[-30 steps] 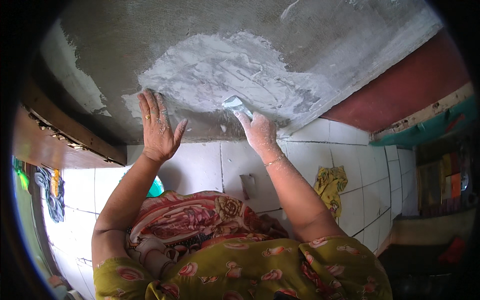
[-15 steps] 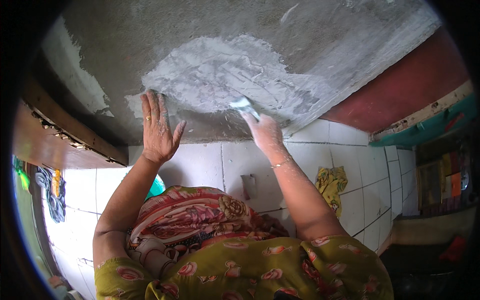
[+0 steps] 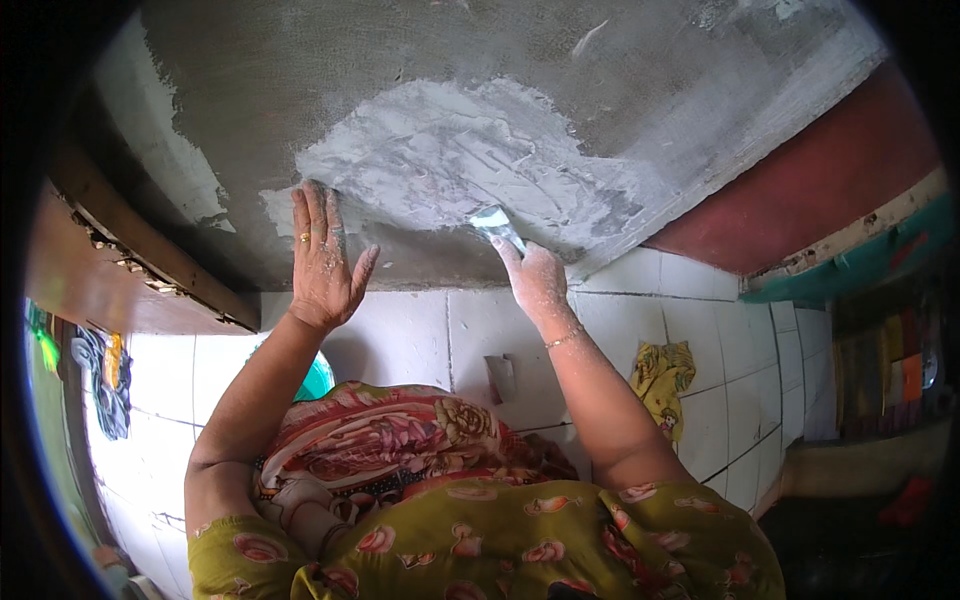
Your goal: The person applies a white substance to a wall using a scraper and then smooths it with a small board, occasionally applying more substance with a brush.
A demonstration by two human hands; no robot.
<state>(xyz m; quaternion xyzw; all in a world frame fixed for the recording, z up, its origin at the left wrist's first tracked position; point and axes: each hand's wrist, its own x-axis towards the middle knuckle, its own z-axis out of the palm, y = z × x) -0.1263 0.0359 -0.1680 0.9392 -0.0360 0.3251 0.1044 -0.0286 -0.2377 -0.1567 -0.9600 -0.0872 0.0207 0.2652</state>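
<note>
White putty [image 3: 420, 140] covers an uneven patch on the low part of a grey plastered wall [image 3: 470, 45]. My right hand [image 3: 540, 278], dusted white, grips a putty knife [image 3: 497, 224] whose broad blade rests at the lower edge of that patch. Against the wall to the left lies my left hand [image 3: 325, 262], its fingers stretched upward and the thumb apart. It holds nothing, and white smears show on its fingers and back.
White floor tiles [image 3: 400, 335] meet the wall's foot. A green tub [image 3: 317, 378] stands partly behind my left arm; a yellow cloth [image 3: 663, 375] lies right of my right arm. A small grey flat piece [image 3: 500, 378] is on the tiles. A wooden frame [image 3: 150, 245] borders the left.
The putty knife's blade is slightly lower on the wall and its handle is tilted differently in my right hand. My left hand stays flat on the wall; the whole view has shifted slightly.
</note>
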